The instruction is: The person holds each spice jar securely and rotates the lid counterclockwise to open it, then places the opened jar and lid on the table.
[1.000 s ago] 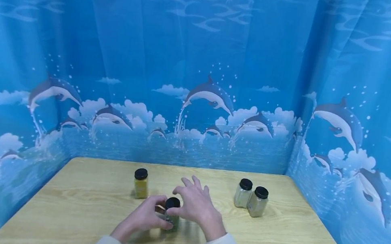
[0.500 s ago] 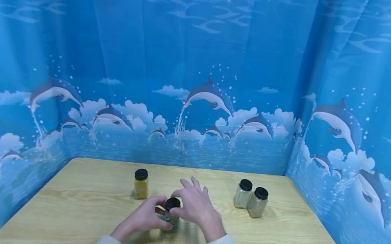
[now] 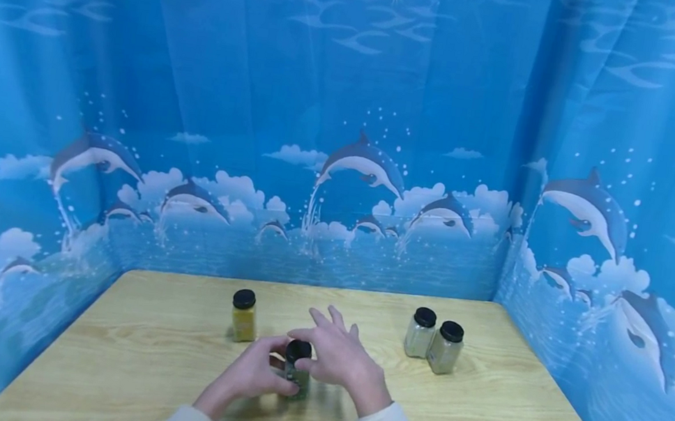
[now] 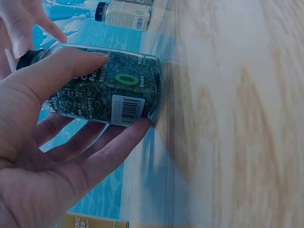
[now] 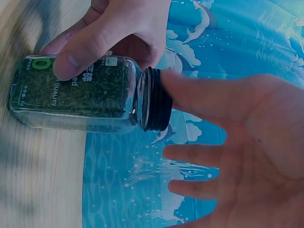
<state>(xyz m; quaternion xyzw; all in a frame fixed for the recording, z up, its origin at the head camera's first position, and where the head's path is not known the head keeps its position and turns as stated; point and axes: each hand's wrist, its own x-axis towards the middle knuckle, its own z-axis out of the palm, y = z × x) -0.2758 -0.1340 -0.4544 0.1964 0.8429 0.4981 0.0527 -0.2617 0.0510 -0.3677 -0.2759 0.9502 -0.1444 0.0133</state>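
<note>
A square glass spice jar (image 4: 121, 92) of dried green herb flakes, with a black lid (image 5: 159, 99), stands upright on the wooden table. My left hand (image 3: 254, 372) grips its body, thumb on the near face and fingers along the opposite side. At the top, my right hand (image 3: 344, 362) has thumb and index finger at opposite sides of the lid, pinching it, while its other fingers spread away from the jar. In the right wrist view the lid sits on the neck, and the right index finger is hidden.
A jar of yellow powder (image 3: 244, 322) with a black lid stands behind and left of my hands. Two paler jars, one whitish (image 3: 419, 338) and one greyish (image 3: 443, 353), stand side by side at the back right. A blue dolphin-print curtain (image 3: 351, 100) encloses the table (image 3: 508, 414).
My right index finger has moved left and closed in around the far side of the lid. The left hand and the jar have stayed put.
</note>
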